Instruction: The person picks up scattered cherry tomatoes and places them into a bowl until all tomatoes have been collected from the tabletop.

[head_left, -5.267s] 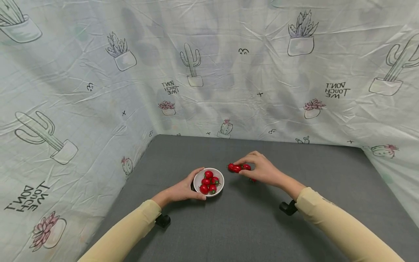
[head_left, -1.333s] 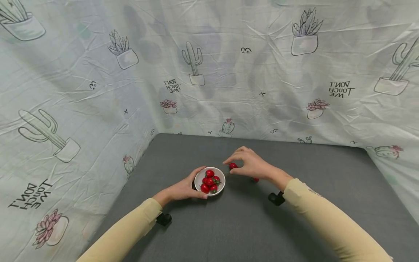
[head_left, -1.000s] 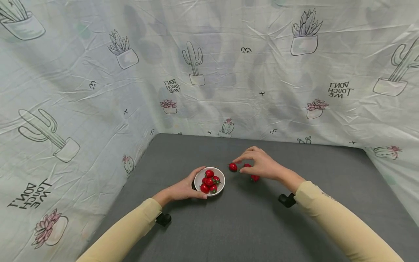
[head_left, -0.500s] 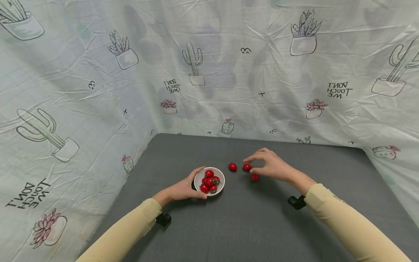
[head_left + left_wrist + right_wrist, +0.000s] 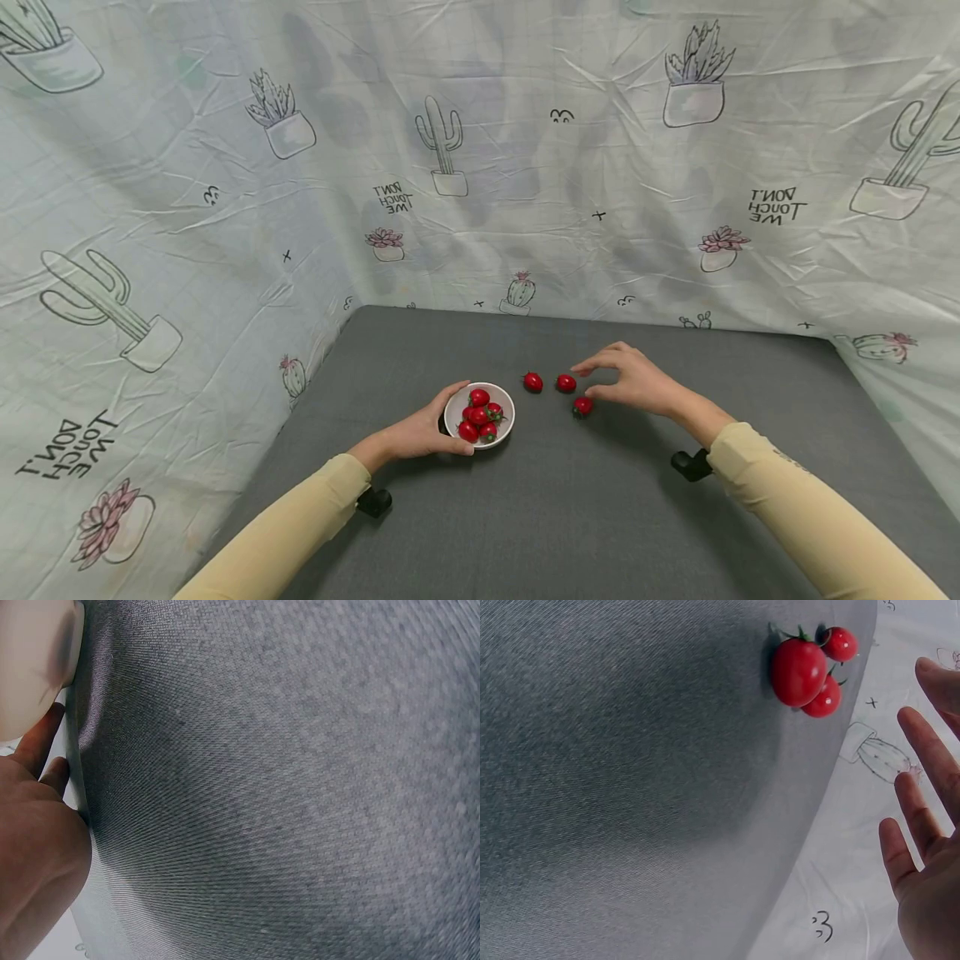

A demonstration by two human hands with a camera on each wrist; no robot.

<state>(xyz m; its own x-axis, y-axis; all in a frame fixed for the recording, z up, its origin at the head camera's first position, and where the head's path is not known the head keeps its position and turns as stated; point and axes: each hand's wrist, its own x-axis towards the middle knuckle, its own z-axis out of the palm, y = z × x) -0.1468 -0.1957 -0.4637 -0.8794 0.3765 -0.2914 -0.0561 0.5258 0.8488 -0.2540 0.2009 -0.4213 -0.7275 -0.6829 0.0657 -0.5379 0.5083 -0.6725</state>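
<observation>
My left hand (image 5: 422, 430) holds a small white bowl (image 5: 501, 397) from its left side, thumb at the near rim and fingers round the far side. Several red cherry tomatoes (image 5: 478, 415) lie in the bowl. Right of it, three more cherry tomatoes rest on the grey table: one on the left (image 5: 532, 382), a middle one (image 5: 566, 383) and a nearer one (image 5: 582, 407). Just right of these hovers my right hand (image 5: 633, 382), thumb and fingers spread, holding nothing. Its thumb tip is right by the nearer tomato. The right wrist view shows relaxed, parted fingers (image 5: 922, 750).
A grey cloth-like tabletop (image 5: 480, 525) spreads under everything. Behind and to the left hangs a white curtain (image 5: 525, 158) printed with cacti. Black wrist cameras, left (image 5: 373, 502) and right (image 5: 690, 465), sit under the wrists.
Since the earliest frame, one more tomato is in the bowl. My right hand has moved from the leftmost loose tomato to the right, uncovering all three. The left hand keeps its hold.
</observation>
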